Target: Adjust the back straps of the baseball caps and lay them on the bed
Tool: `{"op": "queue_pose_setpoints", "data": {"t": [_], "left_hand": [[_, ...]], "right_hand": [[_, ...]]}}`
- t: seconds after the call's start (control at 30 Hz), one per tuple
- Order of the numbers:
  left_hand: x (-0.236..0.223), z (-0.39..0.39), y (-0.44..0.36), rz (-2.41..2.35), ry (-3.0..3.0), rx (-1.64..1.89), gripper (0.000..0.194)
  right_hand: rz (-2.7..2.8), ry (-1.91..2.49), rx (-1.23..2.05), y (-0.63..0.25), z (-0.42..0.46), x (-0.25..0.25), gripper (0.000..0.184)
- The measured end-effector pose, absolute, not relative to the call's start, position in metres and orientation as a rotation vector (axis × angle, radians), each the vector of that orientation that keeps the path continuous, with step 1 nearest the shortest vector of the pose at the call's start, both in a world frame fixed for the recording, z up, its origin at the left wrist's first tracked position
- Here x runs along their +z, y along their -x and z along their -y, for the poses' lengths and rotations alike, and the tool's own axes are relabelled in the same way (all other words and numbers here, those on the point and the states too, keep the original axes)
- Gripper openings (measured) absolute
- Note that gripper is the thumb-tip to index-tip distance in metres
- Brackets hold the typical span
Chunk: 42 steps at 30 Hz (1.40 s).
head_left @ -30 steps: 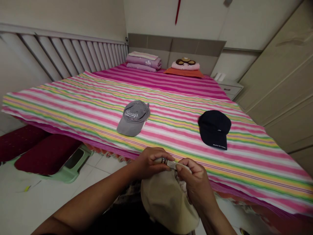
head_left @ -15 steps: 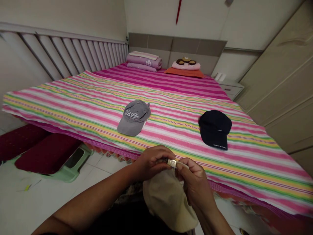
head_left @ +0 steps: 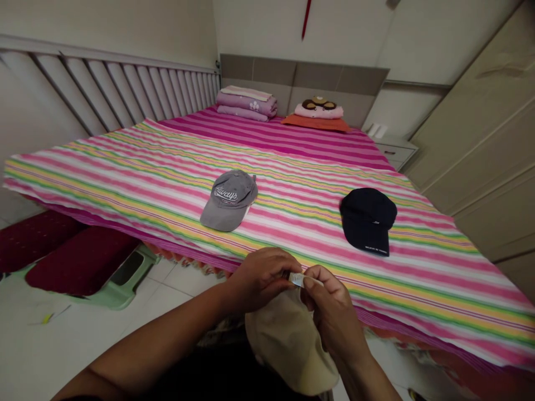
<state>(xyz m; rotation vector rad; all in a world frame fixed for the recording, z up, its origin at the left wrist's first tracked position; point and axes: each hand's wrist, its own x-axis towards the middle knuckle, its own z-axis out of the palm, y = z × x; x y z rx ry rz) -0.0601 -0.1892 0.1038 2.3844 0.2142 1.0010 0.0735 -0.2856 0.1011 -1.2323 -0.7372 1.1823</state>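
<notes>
A beige cap [head_left: 288,340] hangs in front of me over my lap, its brim down to the lower right. At its strap is a shiny metal buckle [head_left: 296,279], between my two hands. My left hand [head_left: 267,278] pinches the strap just left of the buckle. From the right, my right hand [head_left: 330,301] grips the strap end with thumb and forefinger. The fingers hide most of the strap. On the bed lie a grey cap [head_left: 229,200] with white lettering and, farther right, a black cap [head_left: 370,220]; neither is touched.
The bed [head_left: 167,184] with its striped cover fills the middle. Folded purple bedding [head_left: 246,104] and an orange pillow [head_left: 315,122] sit by the headboard [head_left: 340,89]. Green stools [head_left: 121,295] with dark red tops stand lower left. A nightstand [head_left: 395,151] is beyond the bed, right.
The buckle has tilted slightly and shifted a little to the right between my fingers. Both hands keep their hold, and the caps on the bed have not moved.
</notes>
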Motion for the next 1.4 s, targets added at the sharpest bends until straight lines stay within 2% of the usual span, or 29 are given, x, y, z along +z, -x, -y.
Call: {"op": "queue_pose_setpoints", "data": {"t": [0.53, 0.77, 1.0, 1.4], "left_hand": [[0.097, 0.193, 0.056, -0.311, -2.296, 1.044, 0.019], [0.096, 0.194, 0.054, -0.302, -2.276, 1.067, 0.019], [0.096, 0.194, 0.056, -0.313, -2.269, 1.077, 0.02], [0.095, 0.191, 0.054, -0.273, -2.248, 1.034, 0.02]], "right_hand": [[0.729, 1.196, 1.168, -0.078, 0.288, 0.095, 0.017], [0.69, 1.245, 1.162, -0.073, 0.286, 0.099, 0.023], [0.741, 1.099, 1.198, -0.08, 0.287, 0.099, 0.019], [0.727, 1.181, 1.215, -0.081, 0.284, 0.1, 0.017]]}}
